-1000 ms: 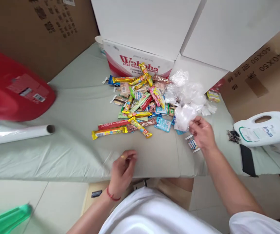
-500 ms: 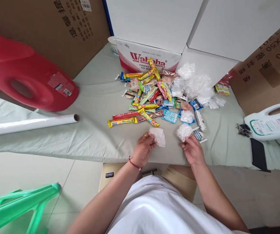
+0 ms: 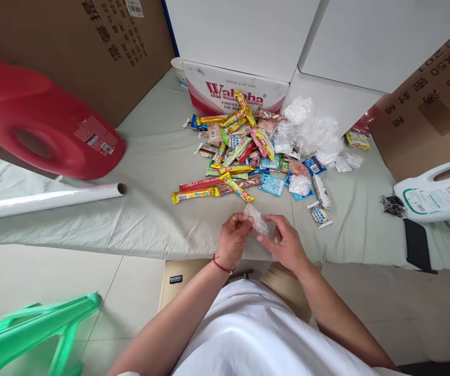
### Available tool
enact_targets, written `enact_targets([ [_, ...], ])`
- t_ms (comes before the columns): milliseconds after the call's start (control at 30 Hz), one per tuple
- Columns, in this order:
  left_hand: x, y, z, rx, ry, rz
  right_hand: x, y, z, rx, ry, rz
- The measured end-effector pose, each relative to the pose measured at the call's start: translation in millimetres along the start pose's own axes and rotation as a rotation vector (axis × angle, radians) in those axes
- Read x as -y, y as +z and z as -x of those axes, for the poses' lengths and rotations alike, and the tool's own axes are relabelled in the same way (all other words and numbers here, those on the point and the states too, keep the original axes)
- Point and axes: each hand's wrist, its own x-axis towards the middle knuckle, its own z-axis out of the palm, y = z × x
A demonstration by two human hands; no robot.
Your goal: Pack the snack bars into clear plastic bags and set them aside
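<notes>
My left hand (image 3: pixel 235 237) pinches a crumpled clear plastic bag (image 3: pixel 257 219) between thumb and fingers, just above the front of the cloth-covered table. Close on its right is my right hand (image 3: pixel 285 243), thumb and forefinger apart, fingertips beside the plastic; whether they touch it I cannot tell. Beyond my hands lies a heap of wrapped snacks, with a yellow snack stick (image 3: pixel 236 188) nearest. A pile of crumpled clear plastic (image 3: pixel 315 130) adjoins the heap on the right. A small snack packet (image 3: pixel 319 214) lies to the right of my hands.
On the left are a red jug (image 3: pixel 103 141) and a white roll (image 3: pixel 52 201). A Wahaha carton (image 3: pixel 233 94) stands behind the heap. At right are a white detergent bottle (image 3: pixel 436 193) and a black phone (image 3: pixel 417 244). A green stool (image 3: pixel 45 329) stands on the floor.
The right hand has moved left, beside the left hand, and its fingers have parted. Crumpled plastic now shows in the left hand, where a flatter pale piece was.
</notes>
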Motion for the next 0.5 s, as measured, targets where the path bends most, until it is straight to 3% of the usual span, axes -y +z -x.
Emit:
enact_targets([
  [67, -3, -3, 1, 0.016, 0.015, -0.013, -3, 1, -7, -0.042, 0.032, -0.01],
  [200, -16, -14, 1, 0.071, -0.011, 0.026, -3, -18, -24, -0.165, 0.221, -0.363],
  [333, -25, -22, 1, 0.214, -0.113, 0.138, 3, -37, -28, -0.076, 0.406, -0.607],
  [500, -29, -32, 2, 0.312, -0.216, 0.193, 2, -40, -23, 0.012, 0.52, -0.553],
])
